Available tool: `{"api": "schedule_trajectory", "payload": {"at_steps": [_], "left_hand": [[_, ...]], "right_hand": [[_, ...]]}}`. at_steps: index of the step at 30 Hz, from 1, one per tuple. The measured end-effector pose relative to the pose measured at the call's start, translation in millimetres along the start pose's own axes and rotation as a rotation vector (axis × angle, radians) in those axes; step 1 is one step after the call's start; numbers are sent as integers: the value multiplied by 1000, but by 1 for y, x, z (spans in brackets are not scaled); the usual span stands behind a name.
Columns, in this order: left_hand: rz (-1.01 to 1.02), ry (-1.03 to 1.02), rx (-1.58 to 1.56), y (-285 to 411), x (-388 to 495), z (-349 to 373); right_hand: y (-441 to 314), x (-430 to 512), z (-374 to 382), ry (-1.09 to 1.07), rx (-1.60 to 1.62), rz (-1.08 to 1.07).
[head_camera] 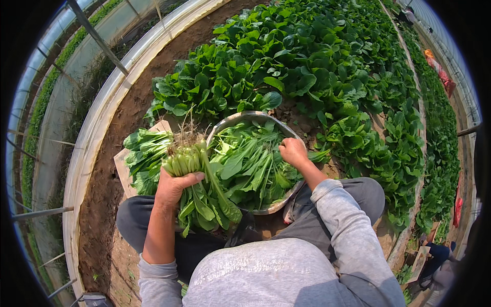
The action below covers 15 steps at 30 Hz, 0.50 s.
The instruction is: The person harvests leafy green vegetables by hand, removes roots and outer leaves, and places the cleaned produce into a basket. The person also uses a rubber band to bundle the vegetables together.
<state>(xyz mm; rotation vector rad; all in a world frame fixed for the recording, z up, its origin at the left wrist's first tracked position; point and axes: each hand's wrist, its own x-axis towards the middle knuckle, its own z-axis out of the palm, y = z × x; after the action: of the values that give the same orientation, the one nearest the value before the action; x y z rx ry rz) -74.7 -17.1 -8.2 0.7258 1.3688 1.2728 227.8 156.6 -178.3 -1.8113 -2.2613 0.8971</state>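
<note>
My left hand (174, 186) grips a thick bunch of leafy greens (188, 161), with pale stems and roots pointing up and leaves hanging below the fist. Between my knees stands a round basin (274, 209) filled with loose green leaves and stalks (249, 161). My right hand (293, 151) is at the basin's right rim with its fingers curled in; greens lie right beside it, but whether the fingers hold any is hidden. More cut greens (147, 153) rest on a flat light board (122, 169) left of the basin, behind the held bunch.
Dense leafy plants (291, 57) grow in front and to the right. Bare soil (126, 119) and a curved plastic-covered greenhouse edge (99, 111) run along the left. Another person (441, 261) sits at the lower right. Red bags (441, 73) lie at the far right.
</note>
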Motion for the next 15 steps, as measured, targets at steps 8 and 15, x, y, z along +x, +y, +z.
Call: {"api": "schedule_trajectory", "payload": {"at_steps": [8,15], "left_hand": [[97,111,-26,11,-9,-5],[53,76,-16,19,-14,-1]], "right_hand": [[3,13,57,-156,13,282],[9,-6,21,-263,950,403]]}}
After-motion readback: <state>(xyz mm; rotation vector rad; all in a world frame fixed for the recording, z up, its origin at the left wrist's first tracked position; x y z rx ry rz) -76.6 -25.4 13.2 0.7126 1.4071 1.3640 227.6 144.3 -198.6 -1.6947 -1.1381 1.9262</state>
